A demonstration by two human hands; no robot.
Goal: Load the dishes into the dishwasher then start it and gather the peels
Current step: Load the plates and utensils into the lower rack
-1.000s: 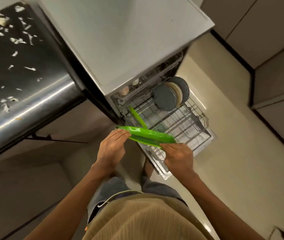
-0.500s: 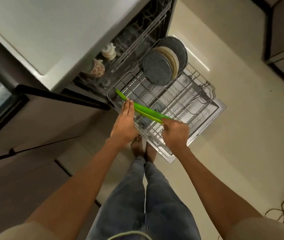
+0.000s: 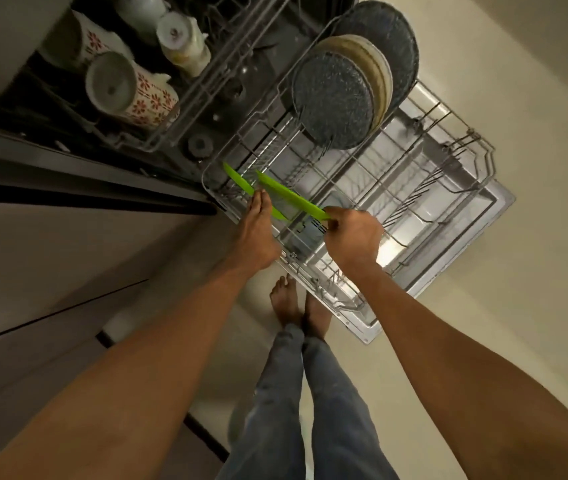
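Head view is showing the lower rack (image 3: 462, 188) pulled out over the open door, with two green boards standing on edge in its near-left corner. Right hand (image 3: 353, 237) is pinching the near end of the second board (image 3: 291, 199), fingers curled round its edge, while it is leaning between the tines. Left hand (image 3: 258, 233) is reaching with fingers straight and together, their tips touching the first board (image 3: 239, 180), which is already sitting in the rack just beside the other. Three plates (image 3: 351, 84) are standing upright at the rack's far side; mugs (image 3: 126, 91) are lying in the upper rack (image 3: 178, 109).

Judging by their look, the boards are thin, stiff and light, probably plastic, and likely slick if wet; gripping at a short end, as the right hand is doing, is giving good control for steering one into a slot.

Compared with half a second ago, the boards are sitting lower and farther apart, no longer overlapping, and the left hand is now steadying rather than carrying
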